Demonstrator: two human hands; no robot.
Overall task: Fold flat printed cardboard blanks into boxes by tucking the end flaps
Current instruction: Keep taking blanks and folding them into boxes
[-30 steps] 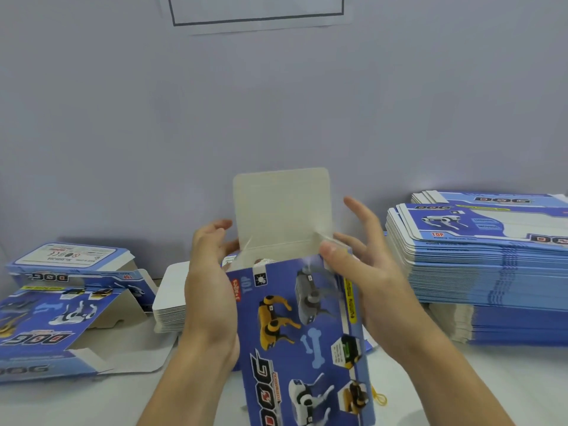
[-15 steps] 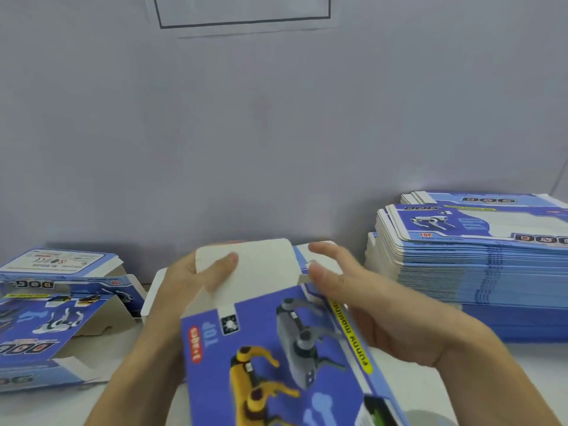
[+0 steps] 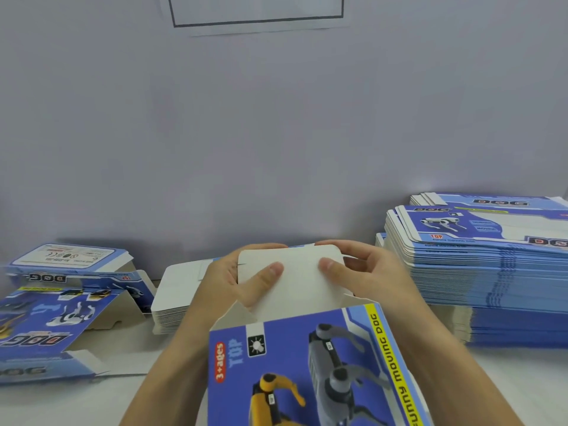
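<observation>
Pale grey wall and a white table (image 3: 129,395) frame the work, and at the middle of it the left hand (image 3: 233,284) and the right hand (image 3: 365,278) are both closed on the white end flap (image 3: 298,281) of the box (image 3: 307,364) being formed — thumbs pressed on the flap's upper face, fingers curled over its far edge, so that the flap is pinched from both sides and bent down toward the open mouth of the box. The box itself is held just in front of the person, its printed face turned up and its lower end out of view. By the look of it the flap is folded over but not yet tucked in; the other end cannot be judged. On the printed face "3+ ages", "TOP" and "Funny moving Dog" can be read beside pictures of a grey and a yellow robot dog. Behind the hands a low pile of white-backed blanks (image 3: 178,290) is seen; to the left lie opened boxes (image 3: 61,305) marked "DOG", some with flaps loose. To the right a tall stack of flat blanks (image 3: 479,265) — marked "DOG" and "TOP" — suggests most of the job is left.
</observation>
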